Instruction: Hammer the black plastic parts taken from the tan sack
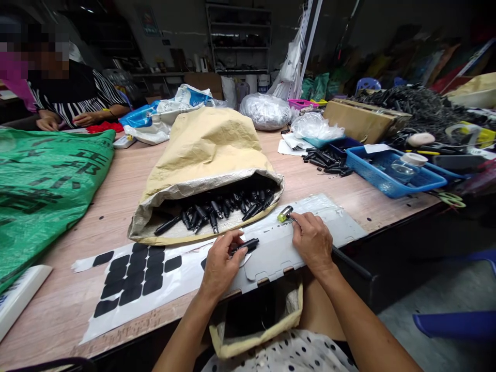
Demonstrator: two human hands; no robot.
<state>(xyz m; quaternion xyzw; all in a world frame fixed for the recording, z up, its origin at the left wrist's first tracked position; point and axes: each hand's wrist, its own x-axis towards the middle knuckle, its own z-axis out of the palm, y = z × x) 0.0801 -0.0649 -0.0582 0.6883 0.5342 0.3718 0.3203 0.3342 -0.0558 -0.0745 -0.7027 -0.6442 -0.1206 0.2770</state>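
Note:
My left hand (225, 263) is closed around a black tube-shaped part (248, 245), which lies low over a grey cardboard sheet (271, 263). A few centimetres to the right, my right hand (313, 240) grips a small hammer with a metal and yellow-green head (285, 213). Its dark handle runs out behind the hand past the table edge. Beyond both hands, a tan woven sack (209, 144) lies with its mouth towards me, and several black tube parts (213, 212) show inside. Under my left hand, white backing paper (166, 287) carries black square stickers (137, 271).
A second sack (256, 346) sits with its mouth at the table edge by my lap. A green bag (50, 191) covers the left side. On the right are loose black parts (329, 161) and a blue tray (391, 181). A co-worker (77, 98) sits across at the left.

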